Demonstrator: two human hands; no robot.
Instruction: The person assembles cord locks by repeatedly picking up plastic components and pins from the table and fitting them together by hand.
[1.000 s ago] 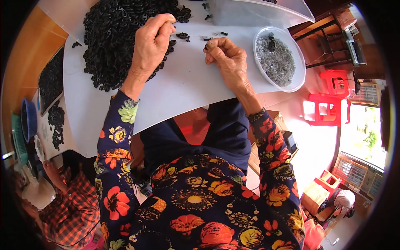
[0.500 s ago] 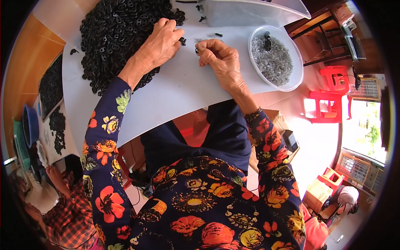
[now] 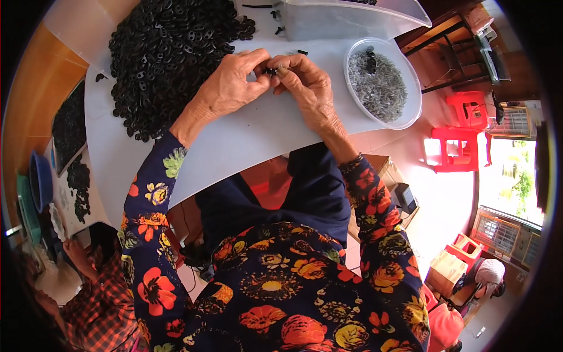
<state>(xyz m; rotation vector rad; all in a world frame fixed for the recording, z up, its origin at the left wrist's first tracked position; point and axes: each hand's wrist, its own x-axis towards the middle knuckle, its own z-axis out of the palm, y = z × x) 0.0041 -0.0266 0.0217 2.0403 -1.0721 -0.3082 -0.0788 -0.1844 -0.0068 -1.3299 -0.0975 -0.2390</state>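
Note:
My left hand [image 3: 232,82] and my right hand [image 3: 306,85] meet fingertip to fingertip above the table. Between them is a small black part [image 3: 270,71], pinched by the thumb and fingers of both; its details are too small to make out. A large heap of black oval pieces with holes [image 3: 170,64] lies just left of my left hand. To the right of my right hand stands a round clear tub [image 3: 414,105] full of small transparent pieces [image 3: 381,88], a few black ones lying on top.
A translucent bin [image 3: 346,22] stands at the table's far side. Loose black bits [image 3: 302,52] lie near it. On the left, a person in a checked shirt [image 3: 102,305] sits beside another table with black pieces [image 3: 79,185] and a blue basket [image 3: 41,179]. Red stools [image 3: 457,149] stand right.
My left hand has moved right, from the edge of the black heap to my right hand. Both hands now pinch the small black part together.

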